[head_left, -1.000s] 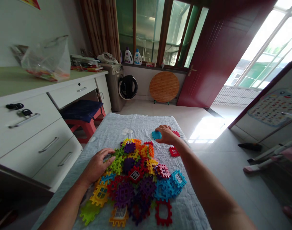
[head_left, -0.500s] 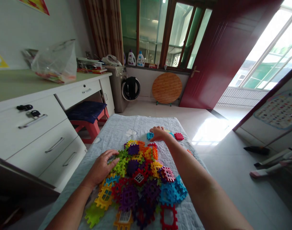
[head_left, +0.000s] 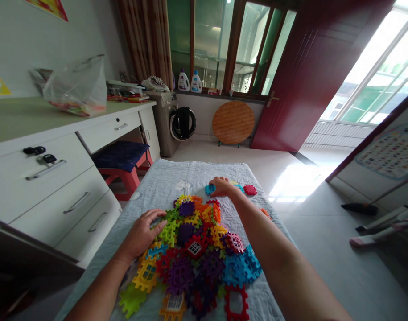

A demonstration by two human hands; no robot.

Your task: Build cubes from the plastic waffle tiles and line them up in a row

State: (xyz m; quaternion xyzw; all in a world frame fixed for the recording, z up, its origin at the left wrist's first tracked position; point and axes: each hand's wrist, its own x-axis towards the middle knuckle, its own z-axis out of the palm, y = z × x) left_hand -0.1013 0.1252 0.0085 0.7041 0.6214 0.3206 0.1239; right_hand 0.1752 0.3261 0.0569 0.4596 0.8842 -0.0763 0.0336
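A heap of interlocking plastic building blocks [head_left: 194, 246] with toothed edges lies on the cloth-covered table, in red, purple, yellow, orange, green and blue. My left hand [head_left: 144, 231] rests at the heap's left side, fingers apart, its tips against the green blocks [head_left: 169, 232]. Farther off, my right hand [head_left: 223, 186] has thumb and fingers round a small blue block [head_left: 209, 189] at the table's far part. Just right of that hand lie a red block [head_left: 249, 190] and a partly hidden blue one. An orange block [head_left: 265, 213] shows beyond my right forearm.
Pale quilted cloth [head_left: 177, 171] covers the table. To the left stand a white desk [head_left: 100, 133] with drawers and a red stool [head_left: 130, 178] with a dark cushion. A washing machine [head_left: 164, 120], a round wooden tabletop [head_left: 233, 122] and a dark red door [head_left: 290, 89] are behind.
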